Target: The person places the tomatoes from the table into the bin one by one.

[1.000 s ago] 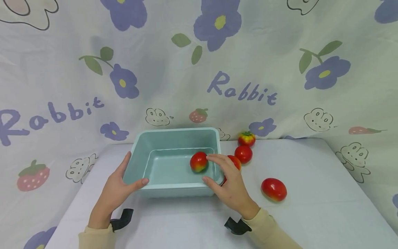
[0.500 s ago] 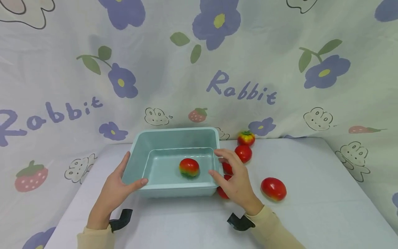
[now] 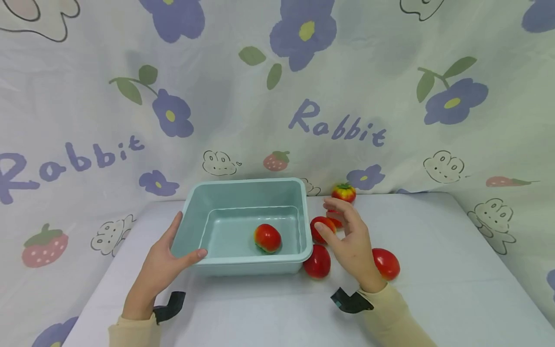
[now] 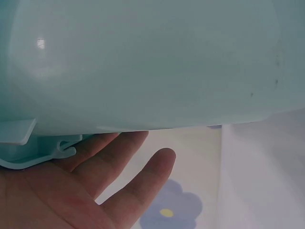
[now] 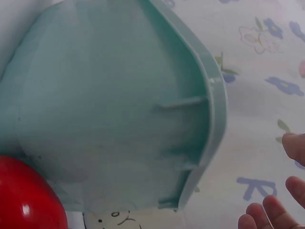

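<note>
My left hand holds the near left corner of a pale teal plastic bin, thumb over the rim and fingers along the outside. In the left wrist view those fingers lie beneath the rim, against the bin's side. One red tomato with a yellow-green patch lies inside the bin. My right hand hovers to the right of the bin, fingers loosely bent and holding nothing. Near its thumb is a red-orange tomato; another red tomato is partly hidden behind its fingers.
A tomato sits by the bin's near right corner. Another tomato lies partly behind the right wrist. A tomato with a green top stands at the white table's back edge, before a printed cloth.
My right hand has let go of the tomato inside the bin and moved right, out past the rim. The tomato has rolled toward the bin's near side. The left hand stays put.
</note>
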Demonstrator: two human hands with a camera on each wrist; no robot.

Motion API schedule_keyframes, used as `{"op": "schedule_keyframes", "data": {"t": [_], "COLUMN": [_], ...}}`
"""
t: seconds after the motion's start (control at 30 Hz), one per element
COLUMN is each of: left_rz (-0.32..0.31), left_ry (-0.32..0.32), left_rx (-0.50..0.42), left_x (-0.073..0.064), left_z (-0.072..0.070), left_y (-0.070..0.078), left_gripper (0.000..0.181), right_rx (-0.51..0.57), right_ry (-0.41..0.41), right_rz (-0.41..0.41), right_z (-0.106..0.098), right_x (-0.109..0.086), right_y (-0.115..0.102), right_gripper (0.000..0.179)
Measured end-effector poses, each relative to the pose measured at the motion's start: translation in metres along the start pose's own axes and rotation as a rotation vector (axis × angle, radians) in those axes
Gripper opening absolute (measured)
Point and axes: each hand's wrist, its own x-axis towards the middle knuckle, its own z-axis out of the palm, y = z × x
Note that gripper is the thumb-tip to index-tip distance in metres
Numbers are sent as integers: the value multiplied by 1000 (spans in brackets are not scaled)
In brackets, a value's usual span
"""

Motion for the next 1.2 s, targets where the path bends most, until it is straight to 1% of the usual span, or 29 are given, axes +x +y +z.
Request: {"op": "schedule_keyframes", "data": {"t": [0.17,0.33,0.43,0.5,0.57,0.63,0.67,0.7,0.8,0.93,1.0,1.03,1.2], "left_rz": [-3,16,5,-6,-11,-2,5,13,28,26,24,22,16], "left_ry": [-1,5,8,8,6,7,9,11,15,18,16,15,13], "left_rx": [-3,-4,1,-1,-8,-14,-14,-11,-10,-6,-6,-7,-9], "left_x": [0,-1,-1,-1,-1,-1,-1,-1,-2,-1,-1,-1,-1], "left_z": [0,0,-1,-1,0,1,1,1,0,0,0,1,1], "left_y": [0,0,-1,-2,-3,-3,-3,-3,-2,-2,-2,-2,-2], "left_gripper": [99,98,99,100,100,99,98,98,97,98,98,99,100], "right_rx": [-10,-36,-42,-58,-91,-115,-125,-134,-176,-258,-293,-286,-325], "right_ry": [-1,-4,-2,1,1,-2,-1,-1,-1,-5,-6,-6,-4], "right_rz": [26,19,17,12,28,47,42,51,70,113,119,121,121], "right_z": [-11,-21,-29,-35,-43,-52,-56,-60,-68,-76,-81,-83,-94], "right_x": [-1,-8,-13,-17,-22,-27,-30,-32,-37,-44,-48,-51,-62], "right_y": [4,10,17,28,40,49,53,53,42,32,38,43,63], "right_gripper": [50,51,51,53,56,57,58,59,56,53,54,55,60]}}
